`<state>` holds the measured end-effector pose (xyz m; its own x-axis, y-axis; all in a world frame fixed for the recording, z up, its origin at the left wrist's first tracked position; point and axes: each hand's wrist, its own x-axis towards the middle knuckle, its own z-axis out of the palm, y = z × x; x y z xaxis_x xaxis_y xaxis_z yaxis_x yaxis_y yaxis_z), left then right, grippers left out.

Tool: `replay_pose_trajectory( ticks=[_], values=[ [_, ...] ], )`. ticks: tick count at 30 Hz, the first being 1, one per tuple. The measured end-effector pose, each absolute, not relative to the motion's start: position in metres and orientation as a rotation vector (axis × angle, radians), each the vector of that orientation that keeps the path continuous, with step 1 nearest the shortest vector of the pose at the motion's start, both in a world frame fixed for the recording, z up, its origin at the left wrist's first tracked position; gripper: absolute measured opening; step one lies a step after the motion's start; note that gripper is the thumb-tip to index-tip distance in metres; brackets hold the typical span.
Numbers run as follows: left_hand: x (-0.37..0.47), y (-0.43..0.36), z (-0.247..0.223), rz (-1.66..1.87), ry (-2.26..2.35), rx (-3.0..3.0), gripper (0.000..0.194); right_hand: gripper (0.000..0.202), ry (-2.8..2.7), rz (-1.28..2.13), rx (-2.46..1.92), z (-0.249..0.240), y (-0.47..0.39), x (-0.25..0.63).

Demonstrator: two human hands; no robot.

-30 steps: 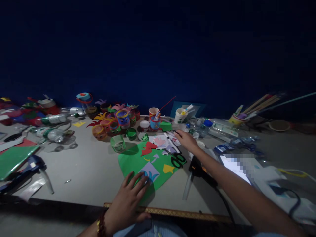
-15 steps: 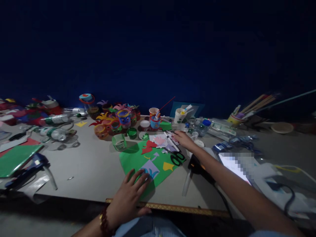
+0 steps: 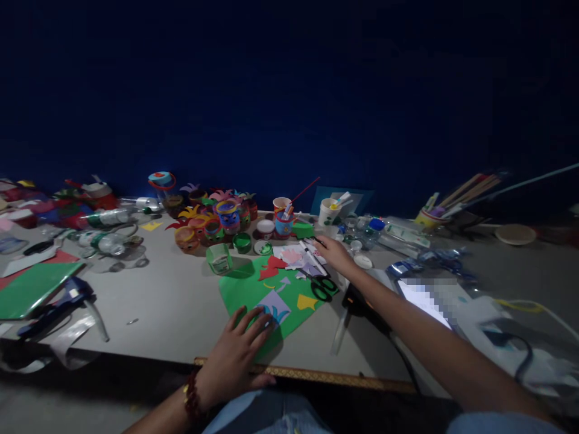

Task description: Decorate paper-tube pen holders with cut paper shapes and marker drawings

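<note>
A sheet of green craft paper [image 3: 253, 292], roughly fan-shaped and dotted with stuck-on cut-outs in lilac, yellow and red, lies flat on the grey bench [image 3: 172, 307] close to the near edge, about mid-way along it. The left hand [image 3: 239, 352] rests palm down on the sheet's near corner, fingers spread apart and flat, gripping nothing, a beaded bracelet at the wrist. The right hand [image 3: 333, 253] is stretched out at the end of a straight arm to the sheet's far right corner, fingers loosely open over a small heap of pale paper scraps [image 3: 296, 256] and a white pen [image 3: 313, 258]; whether it touches them I cannot tell in this dim light. Black-handled scissors [image 3: 322, 286] lie on the sheet's right edge, just under that forearm. Bare bench opens to the left of the sheet, while a row of painted cups [image 3: 212, 223] crowds the far edge against the dark blue wall.
</note>
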<state>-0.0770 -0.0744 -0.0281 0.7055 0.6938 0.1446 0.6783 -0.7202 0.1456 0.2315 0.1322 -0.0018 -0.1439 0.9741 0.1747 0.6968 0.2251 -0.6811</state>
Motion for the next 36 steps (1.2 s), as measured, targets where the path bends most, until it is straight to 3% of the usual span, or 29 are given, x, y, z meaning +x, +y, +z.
replay_pose_trajectory(
  ticks=[9,19,23,31,36],
  values=[
    [-0.08,-0.073,-0.022,0.313,1.085,2.836,0.092,0.018,-1.843,1.059,-1.477,0.013,0.119,0.226],
    [-0.078,-0.063,-0.002,0.276,1.022,2.731,0.084,0.041,-1.821,1.354,-1.304,0.041,0.08,0.212],
    [-0.075,-0.056,0.008,0.307,1.005,2.646,0.073,0.045,-1.844,1.362,-1.281,0.039,0.077,0.214],
    [-0.066,-0.014,0.028,0.729,1.206,2.693,0.043,0.029,-1.955,1.6,-1.172,0.046,0.054,0.203],
    [-0.05,0.008,0.047,0.473,1.038,3.054,0.026,0.033,-1.803,2.038,-1.05,0.048,0.029,0.18]
  ],
)
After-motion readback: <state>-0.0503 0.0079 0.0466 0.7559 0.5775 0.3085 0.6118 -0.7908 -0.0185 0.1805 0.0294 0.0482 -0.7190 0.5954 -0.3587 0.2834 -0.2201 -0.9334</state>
